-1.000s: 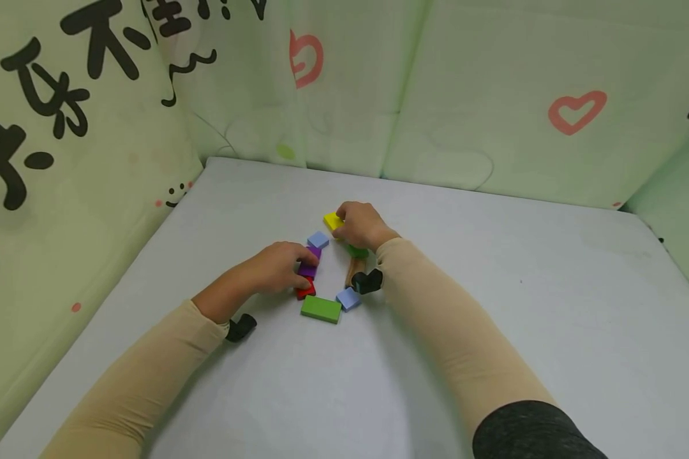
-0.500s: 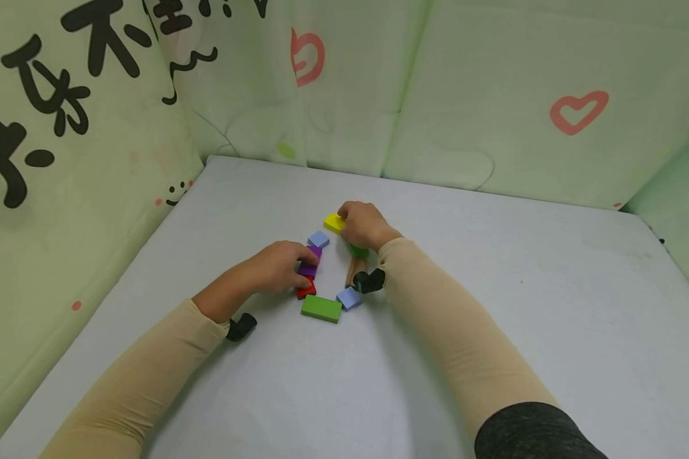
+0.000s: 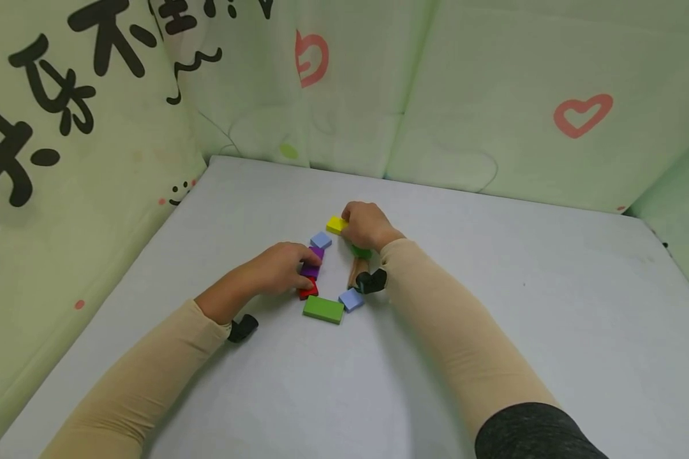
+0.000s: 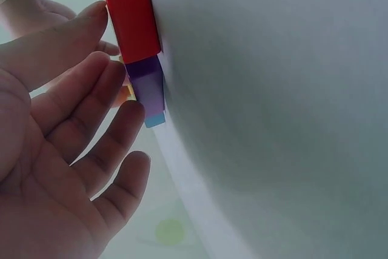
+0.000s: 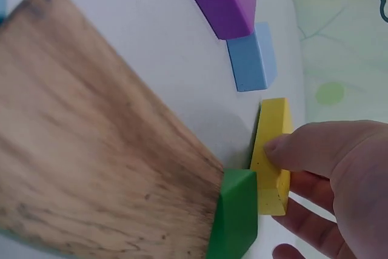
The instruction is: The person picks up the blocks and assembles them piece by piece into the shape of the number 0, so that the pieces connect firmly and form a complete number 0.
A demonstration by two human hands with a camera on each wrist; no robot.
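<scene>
My left hand (image 3: 278, 268) reaches to the left side of a ring of wooden blocks. Its thumb touches the red block (image 4: 132, 19), and its fingertips rest against the purple block (image 4: 147, 86), with the fingers only loosely bent. At the far side, my right hand (image 3: 367, 225) pinches the yellow block (image 5: 270, 162) between thumb and fingers. One end of the yellow block meets the dark green block (image 5: 236, 210). A light blue block (image 5: 248, 62) lies between the purple and yellow ones, touching the purple and a small gap from the yellow.
A brown wood-grain block (image 5: 103, 131) forms the ring's right side, partly under my right wrist in the head view. Another light blue block (image 3: 351, 299) and a light green block (image 3: 323, 310) make the near side. Printed curtains stand behind the white table (image 3: 522, 319).
The yellow block has turned slightly and come a little nearer, with my right hand on it. My left hand stays on the red and purple blocks. The head view has shifted a little.
</scene>
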